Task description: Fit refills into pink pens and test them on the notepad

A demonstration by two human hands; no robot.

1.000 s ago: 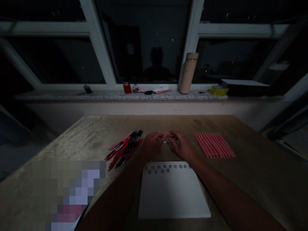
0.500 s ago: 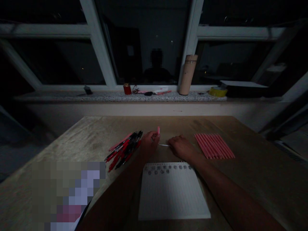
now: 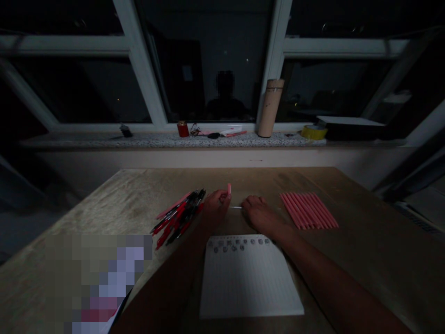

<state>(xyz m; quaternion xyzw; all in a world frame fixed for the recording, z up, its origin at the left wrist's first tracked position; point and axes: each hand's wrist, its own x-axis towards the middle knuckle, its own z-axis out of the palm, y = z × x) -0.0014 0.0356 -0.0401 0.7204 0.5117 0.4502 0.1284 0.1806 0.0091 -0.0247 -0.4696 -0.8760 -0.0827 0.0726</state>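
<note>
My left hand (image 3: 216, 207) is closed around a short pink pen piece (image 3: 229, 188), which stands up above the thumb and looks like a cap or barrel. A thin white pen refill (image 3: 236, 207) bridges the gap between the hands. Its right end goes under the curled fingers of my right hand (image 3: 259, 212), which rests low over the table. Beside my left hand lies a loose pile of red and black pens (image 3: 181, 215). Right of my right hand is a neat row of pink pens (image 3: 308, 211).
A lined spiral notepad (image 3: 250, 283) with small pencil marks along its top lies between my forearms. On the windowsill (image 3: 156, 139) stand a tan flask (image 3: 271, 109), a red jar (image 3: 182, 129), yellow tape (image 3: 314, 132) and a dark box (image 3: 351, 129). A blurred patch covers the table's lower left.
The view has shifted very slightly. The refill lies a little more level between my hands, and my right hand is a touch farther left; both grips look the same.
</note>
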